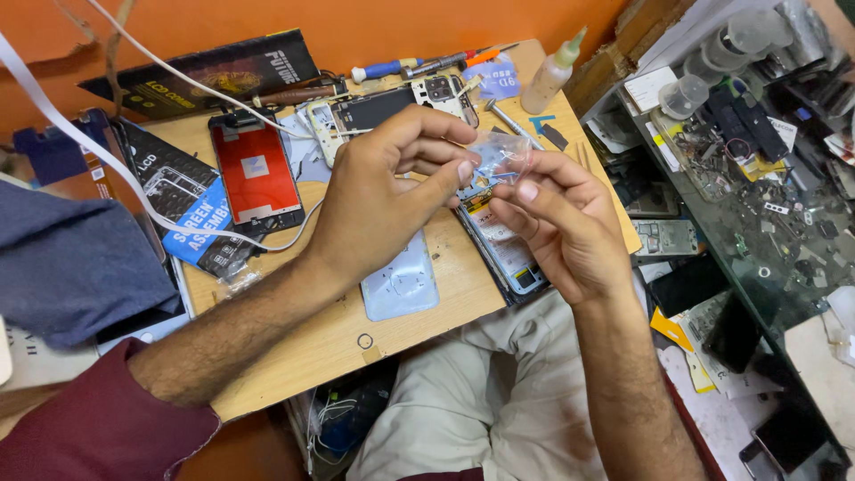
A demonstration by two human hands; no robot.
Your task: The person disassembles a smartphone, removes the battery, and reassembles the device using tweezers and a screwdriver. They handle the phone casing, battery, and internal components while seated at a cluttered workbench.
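Head view: my left hand (378, 191) and right hand (557, 218) pinch a small clear plastic bag (500, 156) between fingertips at frame centre, above an opened phone (503, 249). A red screen (256, 174) lies left, a glue bottle (552, 71) upper right, and a white cable (134, 183) crosses the wooden board (312, 338).

On your wooden counter (463, 298) you have a red-backed phone screen (256, 174), a pale phone back cover (403, 285) and a glue bottle (552, 73). Screwdrivers (419, 65) lie along the far edge, and a blue cloth (71, 263) sits at your left.
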